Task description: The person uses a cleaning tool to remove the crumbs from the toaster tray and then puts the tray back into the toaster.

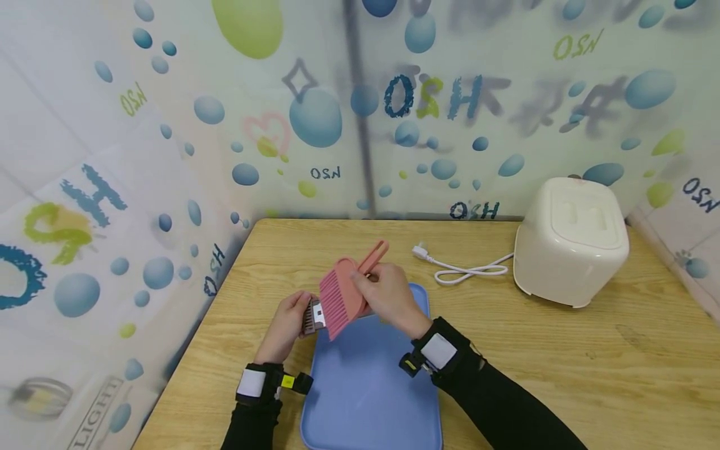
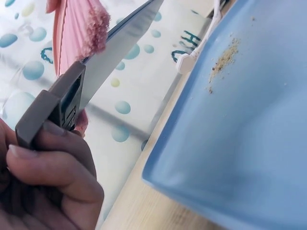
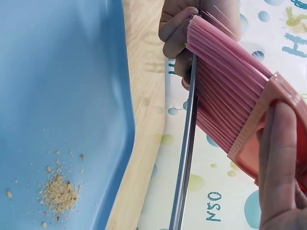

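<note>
Both hands raised over the tray, brush bristles laid against a knife blade.

The left hand (image 1: 289, 322) is held just above the table's (image 1: 562, 375) near-left part, its fingers (image 2: 57, 167) curled tightly round the grey handle of the knife (image 2: 103, 62); the blade runs up and away from that grip. The right hand (image 1: 388, 294) is raised over the far end of the blue tray (image 1: 371, 387), fingers clasped about the body of the pink brush (image 1: 340, 300), with the brush handle pointing away toward the wall. The bristles (image 3: 225, 91) angle down toward the left hand and touch the flat of the blade, just beyond the left fingers. Both tools are held clear of the tray. Crumbs (image 3: 57, 194) lie in a small heap on the tray surface.
</note>
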A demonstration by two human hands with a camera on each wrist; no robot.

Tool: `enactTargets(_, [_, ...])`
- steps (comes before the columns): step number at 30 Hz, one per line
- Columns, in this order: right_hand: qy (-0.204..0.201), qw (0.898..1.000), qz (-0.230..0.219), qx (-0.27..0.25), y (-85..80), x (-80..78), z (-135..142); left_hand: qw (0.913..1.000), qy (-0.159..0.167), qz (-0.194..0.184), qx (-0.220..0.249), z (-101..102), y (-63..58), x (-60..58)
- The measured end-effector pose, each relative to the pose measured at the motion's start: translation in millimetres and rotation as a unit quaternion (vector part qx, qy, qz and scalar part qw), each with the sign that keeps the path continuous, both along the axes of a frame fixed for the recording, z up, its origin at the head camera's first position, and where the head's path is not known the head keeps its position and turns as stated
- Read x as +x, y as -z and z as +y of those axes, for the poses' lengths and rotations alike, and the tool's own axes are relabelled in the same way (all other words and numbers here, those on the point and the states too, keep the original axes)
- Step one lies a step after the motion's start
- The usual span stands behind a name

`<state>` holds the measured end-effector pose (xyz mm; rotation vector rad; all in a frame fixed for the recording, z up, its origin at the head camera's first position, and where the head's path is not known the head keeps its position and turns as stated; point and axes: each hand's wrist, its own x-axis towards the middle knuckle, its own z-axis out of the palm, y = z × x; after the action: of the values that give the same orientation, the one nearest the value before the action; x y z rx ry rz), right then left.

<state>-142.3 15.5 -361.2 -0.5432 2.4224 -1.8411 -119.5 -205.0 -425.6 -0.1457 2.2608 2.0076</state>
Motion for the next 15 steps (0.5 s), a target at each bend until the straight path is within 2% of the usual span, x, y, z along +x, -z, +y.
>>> enactTargets(4, [0.014, 1.000, 0.014, -0.003, 1.9, -1.7, 4, 0.9999, -0.013, 0.005, -0.006, 0, 3.5, -0.8])
enactTargets(9, [0.031, 0.999, 0.026, -0.011, 3.4, -4.1, 11, 0.9998, -0.013, 0.012, -0.010, 2, 4.3, -0.2])
enactTargets(15, [0.062, 0.997, 0.034, 0.009, 3.3, -8.3, 22, 0.9998, -0.015, 0.009, -0.012, 1, 3.7, 1.0])
